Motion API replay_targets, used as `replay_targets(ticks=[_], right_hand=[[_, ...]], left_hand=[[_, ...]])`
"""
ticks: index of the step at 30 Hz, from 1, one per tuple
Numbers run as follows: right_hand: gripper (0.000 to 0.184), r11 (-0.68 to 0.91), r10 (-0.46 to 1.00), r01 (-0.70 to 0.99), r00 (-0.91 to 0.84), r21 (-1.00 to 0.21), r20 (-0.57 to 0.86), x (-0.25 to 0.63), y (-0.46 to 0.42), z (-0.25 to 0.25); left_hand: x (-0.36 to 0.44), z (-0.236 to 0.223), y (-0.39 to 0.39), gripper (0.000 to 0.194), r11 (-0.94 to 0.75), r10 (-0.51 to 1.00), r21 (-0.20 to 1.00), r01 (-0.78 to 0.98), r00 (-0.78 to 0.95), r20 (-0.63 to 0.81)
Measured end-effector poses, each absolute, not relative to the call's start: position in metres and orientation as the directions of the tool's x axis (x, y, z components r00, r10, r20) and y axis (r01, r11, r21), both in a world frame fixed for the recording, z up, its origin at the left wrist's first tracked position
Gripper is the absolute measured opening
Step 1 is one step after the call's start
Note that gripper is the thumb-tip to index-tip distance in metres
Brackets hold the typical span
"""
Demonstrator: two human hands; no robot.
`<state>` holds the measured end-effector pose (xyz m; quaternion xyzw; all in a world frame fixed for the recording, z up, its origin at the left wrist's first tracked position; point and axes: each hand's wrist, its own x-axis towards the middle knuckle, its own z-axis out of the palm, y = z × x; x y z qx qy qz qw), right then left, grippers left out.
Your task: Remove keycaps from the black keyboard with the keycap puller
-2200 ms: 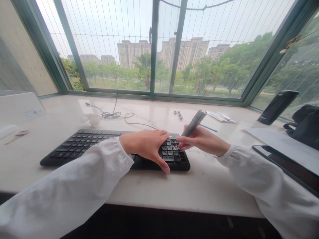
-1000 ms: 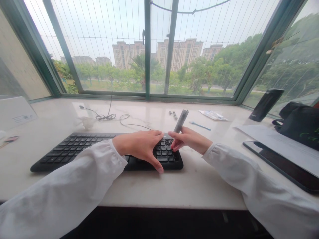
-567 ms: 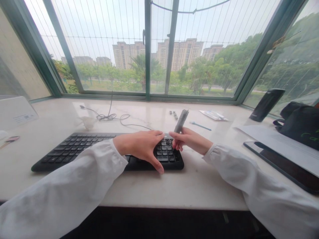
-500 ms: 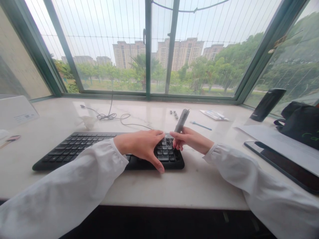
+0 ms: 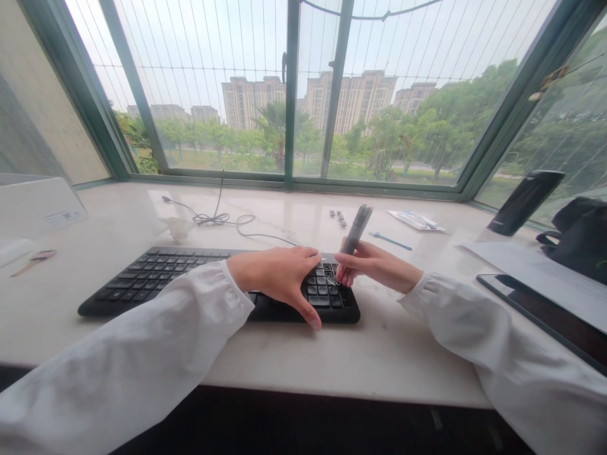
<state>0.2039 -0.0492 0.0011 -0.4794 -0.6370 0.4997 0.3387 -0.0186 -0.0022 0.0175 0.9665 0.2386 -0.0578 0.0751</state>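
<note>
A black keyboard point(image 5: 156, 273) lies across the tabletop. My left hand point(image 5: 279, 275) rests spread over its right part, fingers towards the back edge and thumb stretched out at the front edge. Closed around a dark grey handle with bristle-like upper end, my right hand point(image 5: 367, 262) holds a keycap puller point(image 5: 356, 232) upright but tilted over the number pad point(image 5: 325, 291). Thin wire shows at its lower end, among the keys. Some number pad spots look bare of caps. Several small dark keycaps point(image 5: 339, 218) sit behind the keyboard.
A blue stick point(image 5: 391, 241) and a white packet point(image 5: 415, 220) lie behind my right hand. A phone point(image 5: 540, 316), papers point(image 5: 521, 259), a dark bag point(image 5: 581, 240) and a black upright object point(image 5: 525, 202) occupy the right. A coiled cable point(image 5: 213, 218) lies at the back; a white box point(image 5: 42, 205) stands left.
The view has shifted slightly, so everything appears farther right. My right hand still grips the puller, whose wire end now shows at the number pad. My left hand keeps its place.
</note>
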Motion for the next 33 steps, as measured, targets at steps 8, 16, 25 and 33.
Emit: replay_targets(ticks=[8,16,25,33], right_hand=[[0.046,0.199,0.92,0.324,-0.387,-0.925,0.062,0.204,-0.053,0.001],[0.043,0.293,0.875,0.294,-0.465,-0.91,0.131,0.208,-0.051,-0.001],[0.043,0.132,0.899,0.219,-0.438,-0.967,0.024,0.214,-0.043,-0.005],[0.039,0.346,0.889,0.457,-0.438,-0.819,0.132,0.201,-0.056,0.007]], left_hand=[[-0.018,0.017,-0.002,0.119,-0.881,0.442,0.126,0.456,0.888,-0.127],[-0.02,0.015,0.0,0.107,-0.884,0.436,0.121,0.451,0.891,-0.129],[-0.019,0.014,0.002,0.107,-0.874,0.453,0.123,0.47,0.88,-0.144],[-0.018,0.018,-0.003,0.109,-0.875,0.44,0.163,0.455,0.89,-0.123]])
